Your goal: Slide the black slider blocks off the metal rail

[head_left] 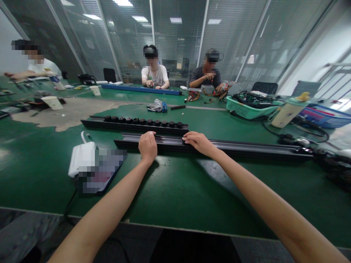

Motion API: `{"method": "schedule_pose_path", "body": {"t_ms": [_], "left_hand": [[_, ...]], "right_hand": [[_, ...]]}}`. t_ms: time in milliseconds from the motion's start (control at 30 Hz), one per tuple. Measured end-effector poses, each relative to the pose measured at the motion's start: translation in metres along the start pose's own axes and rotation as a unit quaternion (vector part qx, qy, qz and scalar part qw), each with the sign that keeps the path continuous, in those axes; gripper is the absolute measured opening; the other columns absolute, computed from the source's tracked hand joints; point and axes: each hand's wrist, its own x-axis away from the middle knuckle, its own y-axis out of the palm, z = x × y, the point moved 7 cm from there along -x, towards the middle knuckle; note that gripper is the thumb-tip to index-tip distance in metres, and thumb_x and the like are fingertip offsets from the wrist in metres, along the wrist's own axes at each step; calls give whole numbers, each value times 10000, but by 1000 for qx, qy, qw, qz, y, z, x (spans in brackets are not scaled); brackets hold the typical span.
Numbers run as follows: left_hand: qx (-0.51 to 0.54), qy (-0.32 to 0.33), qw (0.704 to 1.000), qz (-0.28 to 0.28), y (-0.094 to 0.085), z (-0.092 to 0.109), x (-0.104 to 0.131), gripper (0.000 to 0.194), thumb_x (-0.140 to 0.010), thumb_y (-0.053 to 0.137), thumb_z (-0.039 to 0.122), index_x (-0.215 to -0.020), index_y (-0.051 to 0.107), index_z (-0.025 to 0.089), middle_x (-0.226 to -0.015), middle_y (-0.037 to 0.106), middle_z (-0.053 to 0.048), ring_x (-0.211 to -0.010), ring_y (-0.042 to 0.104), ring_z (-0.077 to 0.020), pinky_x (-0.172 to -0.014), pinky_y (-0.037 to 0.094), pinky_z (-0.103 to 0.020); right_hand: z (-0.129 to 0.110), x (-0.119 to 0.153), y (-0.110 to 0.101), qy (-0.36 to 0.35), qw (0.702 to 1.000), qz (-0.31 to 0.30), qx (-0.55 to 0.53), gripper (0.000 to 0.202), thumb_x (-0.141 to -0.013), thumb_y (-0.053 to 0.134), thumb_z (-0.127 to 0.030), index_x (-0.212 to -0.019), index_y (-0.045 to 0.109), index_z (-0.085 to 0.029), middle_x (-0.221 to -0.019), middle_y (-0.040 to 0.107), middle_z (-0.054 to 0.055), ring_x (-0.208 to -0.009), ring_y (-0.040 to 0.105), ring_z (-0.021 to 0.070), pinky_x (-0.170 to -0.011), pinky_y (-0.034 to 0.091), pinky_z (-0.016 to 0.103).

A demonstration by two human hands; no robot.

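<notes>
A long black metal rail (252, 149) with an open channel lies across the green table before me. My left hand (148, 147) is closed over its near wall, toward the left end, thumb on top. Farther right along the same rail, my right hand (201, 143) has its fingers pinched together at the channel. A small dark piece shows under those fingertips, mostly covered by them. Just behind lies a second black rail (131, 125), shorter in view, with a row of several round black parts (149, 122) set in it.
A white charger (82, 157) and a phone (105, 173) lie at the left. Black parts and cables (334, 164) sit at the rail's right end. Behind are a green basket (251, 109), a cream bottle (287, 113) and crumpled gloves (157, 106). Three people sit across the table.
</notes>
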Motion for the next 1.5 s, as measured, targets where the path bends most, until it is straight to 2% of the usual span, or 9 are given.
{"method": "schedule_pose_path", "body": {"t_ms": [233,467,1133,1500], "left_hand": [[-11,-1,1000,-8,2,0,0,497,-1096,205,355,-1017,683,243,-1090,773,-136,-1101,675,-313,-1044,498,-473],[-5,-2,1000,-6,1,0,0,488,-1096,213,353,-1022,682,243,-1097,776,-134,-1108,676,-312,-1045,495,-469],[-6,2,1000,-4,1,1,0,491,-1096,210,354,-1013,681,247,-1091,776,-135,-1104,677,-314,-1040,498,-473],[-4,4,1000,-2,1,1,0,487,-1100,216,356,-1007,685,262,-1079,773,-118,-1098,681,-304,-1036,504,-460]], "right_hand": [[-2,2,-5,-7,1000,-10,4,215,-1021,626,-233,-1051,838,-227,-1200,794,116,-1144,742,259,-1056,586,440],[1,12,-12,4,1000,14,-2,200,-1016,637,-245,-1029,837,-240,-1199,798,104,-1130,748,248,-1054,589,429],[9,37,-38,22,1000,19,-4,229,-1024,626,-302,-1055,846,-247,-1204,807,114,-1138,759,269,-1051,600,455],[17,56,-51,43,998,49,-11,230,-1020,639,-339,-1075,854,-280,-1218,810,96,-1143,764,278,-1058,610,476]]}}
